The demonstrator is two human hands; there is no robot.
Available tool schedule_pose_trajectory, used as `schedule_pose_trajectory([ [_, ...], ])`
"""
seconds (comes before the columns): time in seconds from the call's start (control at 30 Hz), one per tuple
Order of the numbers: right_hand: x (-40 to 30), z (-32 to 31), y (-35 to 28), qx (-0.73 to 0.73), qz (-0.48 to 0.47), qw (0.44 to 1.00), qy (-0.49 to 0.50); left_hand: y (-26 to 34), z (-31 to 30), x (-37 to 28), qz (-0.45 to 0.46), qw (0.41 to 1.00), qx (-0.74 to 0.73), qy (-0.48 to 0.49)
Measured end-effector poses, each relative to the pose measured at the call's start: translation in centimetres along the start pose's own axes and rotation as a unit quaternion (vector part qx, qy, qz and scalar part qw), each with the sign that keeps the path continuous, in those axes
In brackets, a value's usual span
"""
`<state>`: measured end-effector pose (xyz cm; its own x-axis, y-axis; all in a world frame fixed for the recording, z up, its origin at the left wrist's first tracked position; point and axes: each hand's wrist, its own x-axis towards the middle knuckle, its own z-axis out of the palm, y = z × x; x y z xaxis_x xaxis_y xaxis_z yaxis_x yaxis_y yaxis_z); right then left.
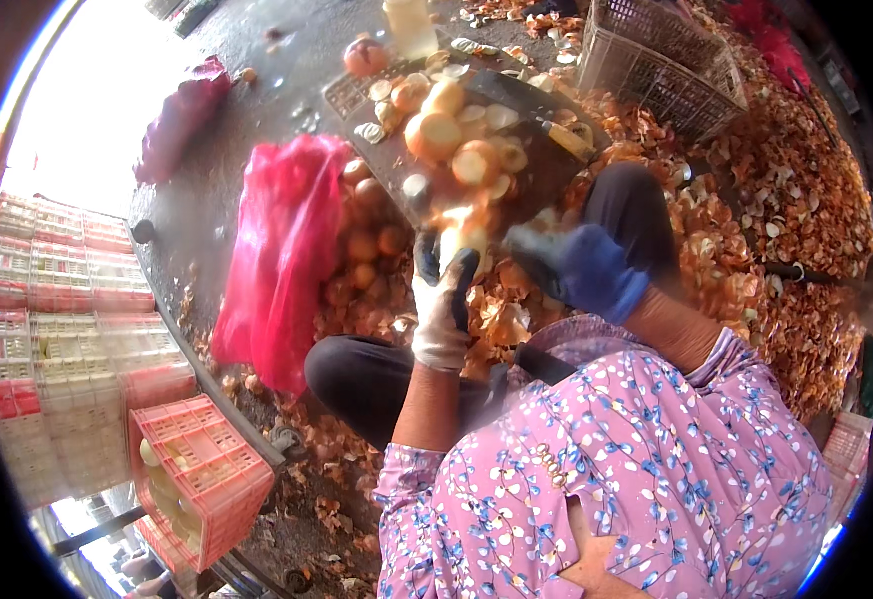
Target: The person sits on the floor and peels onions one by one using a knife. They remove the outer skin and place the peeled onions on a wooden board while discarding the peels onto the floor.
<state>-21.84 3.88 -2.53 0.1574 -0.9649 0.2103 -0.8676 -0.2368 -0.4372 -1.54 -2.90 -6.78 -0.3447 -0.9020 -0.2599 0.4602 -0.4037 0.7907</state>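
Observation:
My left hand, in a white glove with dark fingertips, grips a pale onion just in front of the work board's near edge. Right of it is my right hand in a blue glove, blurred; whether it holds anything cannot be made out. Several onions with cut ends and cut-off slices lie on the dark board. A large dark blade and a knife's yellowish handle lie on its far right part.
A pink mesh sack of unpeeled onions stands at the left. Onion skins cover the floor at right. An empty-looking plastic crate stands at the back right; stacked crates and a salmon crate of peeled onions are at left.

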Motion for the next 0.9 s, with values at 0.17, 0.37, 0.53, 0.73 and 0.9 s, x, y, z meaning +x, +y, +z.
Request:
schedule_pose_trajectory([
  [0.17,1.1,0.8,-1.7,-0.053,0.072,0.991,-0.102,-1.0,0.1,-0.2,0.115,0.947,0.291,0.074],
  [0.37,3.3,-0.6,1.4,0.233,0.180,0.926,-0.236,0.0,-0.1,-1.0,0.004,0.986,0.164,0.017],
  [0.53,1.4,1.2,3.6,0.491,0.247,0.812,-0.198,-0.2,-0.2,-1.4,-0.050,0.995,0.081,-0.014],
  [0.73,0.2,3.9,0.4,0.255,0.088,0.962,0.052,-0.3,-0.5,-1.5,-0.068,0.992,0.096,-0.033],
  [0.9,0.7,4.2,1.0,0.280,0.082,0.955,0.061,-0.4,-0.9,-1.8,-0.066,0.986,0.100,-0.120],
])
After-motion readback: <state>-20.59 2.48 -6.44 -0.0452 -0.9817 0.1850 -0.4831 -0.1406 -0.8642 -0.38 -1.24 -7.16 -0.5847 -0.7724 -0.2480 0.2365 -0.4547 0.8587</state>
